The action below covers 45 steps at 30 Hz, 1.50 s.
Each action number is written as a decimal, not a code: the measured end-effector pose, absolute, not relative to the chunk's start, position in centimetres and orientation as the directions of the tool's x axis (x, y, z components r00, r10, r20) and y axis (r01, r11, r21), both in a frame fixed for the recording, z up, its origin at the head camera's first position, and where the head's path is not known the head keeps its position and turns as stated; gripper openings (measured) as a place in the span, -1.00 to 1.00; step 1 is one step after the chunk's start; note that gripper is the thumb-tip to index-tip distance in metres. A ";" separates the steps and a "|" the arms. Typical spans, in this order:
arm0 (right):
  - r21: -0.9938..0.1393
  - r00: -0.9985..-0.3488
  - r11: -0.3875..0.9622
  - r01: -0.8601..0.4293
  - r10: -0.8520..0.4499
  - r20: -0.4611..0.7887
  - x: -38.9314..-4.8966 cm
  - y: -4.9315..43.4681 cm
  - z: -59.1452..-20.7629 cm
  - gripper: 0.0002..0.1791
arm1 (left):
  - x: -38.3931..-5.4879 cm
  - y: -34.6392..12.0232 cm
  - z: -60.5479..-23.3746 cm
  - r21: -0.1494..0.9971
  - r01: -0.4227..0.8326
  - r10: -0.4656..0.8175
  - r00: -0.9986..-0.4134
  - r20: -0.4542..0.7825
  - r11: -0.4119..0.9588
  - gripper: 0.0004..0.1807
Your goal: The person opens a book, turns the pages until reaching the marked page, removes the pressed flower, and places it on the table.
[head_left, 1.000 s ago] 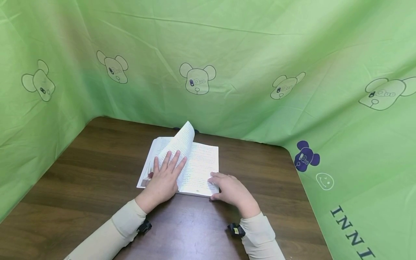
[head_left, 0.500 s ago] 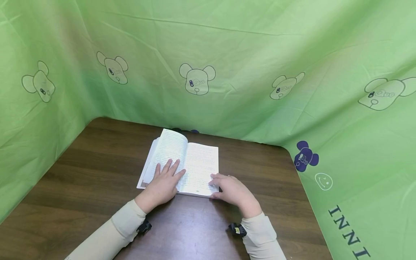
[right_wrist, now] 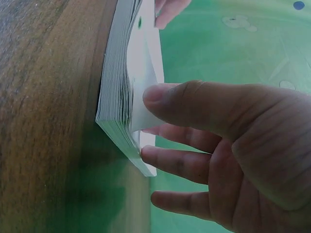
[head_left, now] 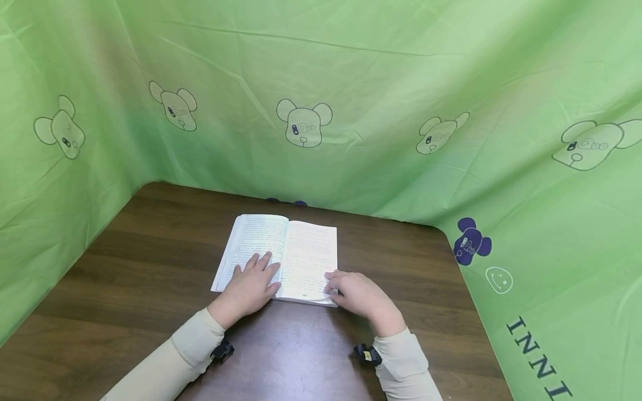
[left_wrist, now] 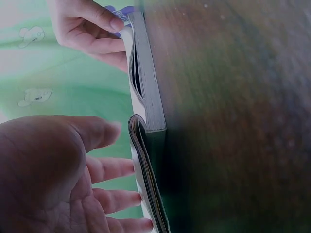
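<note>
An open book (head_left: 311,245) with printed pages lies on the brown table. My left hand (head_left: 249,287) rests on the lower part of its left page (head_left: 263,234), fingers spread and fairly straight. At the bottom right corner of the book, my right hand (head_left: 362,298) pinches a page (right_wrist: 146,116) between thumb and fingers. That page's corner bends up from the thick stack of pages (right_wrist: 114,97) below. In the left wrist view a gap shows under the raised sheet, while the left fingertips touch the thinner left side of the book.
The wood-grain table (head_left: 150,250) runs out on all sides of the book. Green cloth (head_left: 371,178) with bear-head prints hangs along the back and both sides. A small black wrist device (head_left: 222,351) sits at the left sleeve, another (head_left: 367,355) at the right.
The raised leaf has swung over to the left and now lies flat under the left hand, which slid slightly down. The right fingers have lifted a page corner.
</note>
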State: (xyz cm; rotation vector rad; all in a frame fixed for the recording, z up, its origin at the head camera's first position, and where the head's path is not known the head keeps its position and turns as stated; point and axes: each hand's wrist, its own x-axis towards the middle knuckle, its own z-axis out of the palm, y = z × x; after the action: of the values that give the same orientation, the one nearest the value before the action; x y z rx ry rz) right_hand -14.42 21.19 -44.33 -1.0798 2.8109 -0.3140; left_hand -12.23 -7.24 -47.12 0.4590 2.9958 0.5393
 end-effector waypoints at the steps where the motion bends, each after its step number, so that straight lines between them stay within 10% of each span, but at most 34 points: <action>1: -0.235 -0.739 0.723 -0.649 -0.673 -0.028 -14.4 21.2 -44.3 -0.90 | -12.2 -7.3 -47.1 0.353 0.277 0.299 -0.954 -0.009 0.894 -0.44; 14: -0.214 -0.755 0.729 -0.650 -0.652 0.070 -14.7 21.0 -44.5 -0.92 | -12.0 -6.9 -47.1 0.376 0.400 0.409 -0.911 0.061 0.836 -0.74; 26: -0.122 -0.779 0.777 -0.617 -0.583 0.230 -14.8 21.1 -44.5 -0.96 | -12.0 -6.9 -47.3 0.393 0.394 0.419 -0.908 0.024 0.831 -0.49; 45: -0.083 -0.741 0.787 -0.611 -0.532 0.410 -15.2 20.3 -44.2 -0.85 | -12.0 -7.0 -47.5 0.353 0.394 0.390 -0.917 0.085 0.849 -0.66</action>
State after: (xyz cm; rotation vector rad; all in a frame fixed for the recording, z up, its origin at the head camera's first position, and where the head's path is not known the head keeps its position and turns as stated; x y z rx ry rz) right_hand -15.17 20.26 -44.20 -1.1030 3.3152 -0.3817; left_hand -12.05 -6.98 -47.48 0.6424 3.0308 0.5815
